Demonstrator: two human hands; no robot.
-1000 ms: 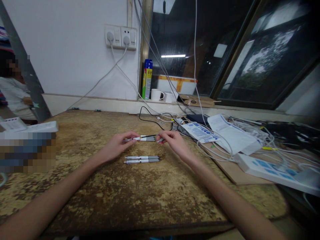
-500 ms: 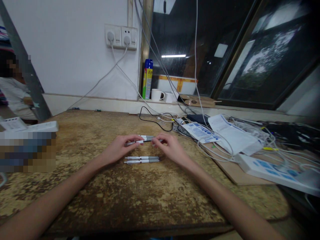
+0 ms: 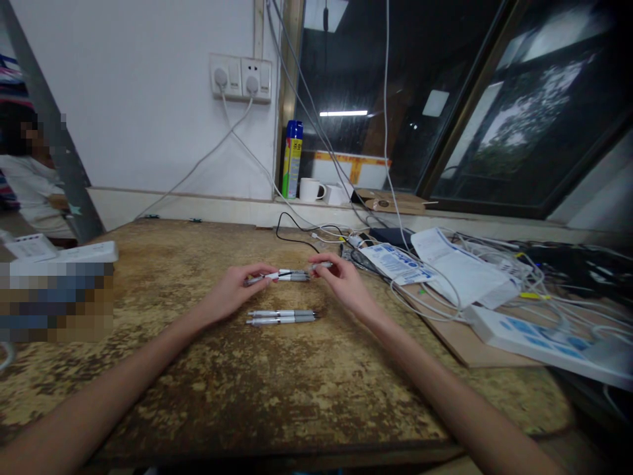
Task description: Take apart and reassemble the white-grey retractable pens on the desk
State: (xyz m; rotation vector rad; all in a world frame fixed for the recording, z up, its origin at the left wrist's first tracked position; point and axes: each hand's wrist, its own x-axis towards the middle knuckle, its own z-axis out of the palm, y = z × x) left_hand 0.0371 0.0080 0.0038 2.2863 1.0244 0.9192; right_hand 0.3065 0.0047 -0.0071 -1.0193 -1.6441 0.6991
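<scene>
My left hand (image 3: pixel 232 289) pinches the left end of a grey and white pen (image 3: pixel 291 275) held just above the worn wooden table (image 3: pixel 257 382). My right hand (image 3: pixel 343 280) is closed on a small grey pen part (image 3: pixel 322 265) at the pen's right end. A thin dark refill shows along the held pen. Two more grey pens (image 3: pixel 281 316) lie side by side on the table just in front of my hands.
White cables, paper packets (image 3: pixel 395 262) and a white and blue box (image 3: pixel 539 333) crowd the table's right side. A spray can (image 3: pixel 292 158) and a white mug (image 3: pixel 311 189) stand on the sill. A power strip (image 3: pixel 79 251) lies at the left; a person sits far left.
My hands pushed together over the pen half a second ago. Now my right hand has drawn back slightly to the right with a small grey part in its fingers.
</scene>
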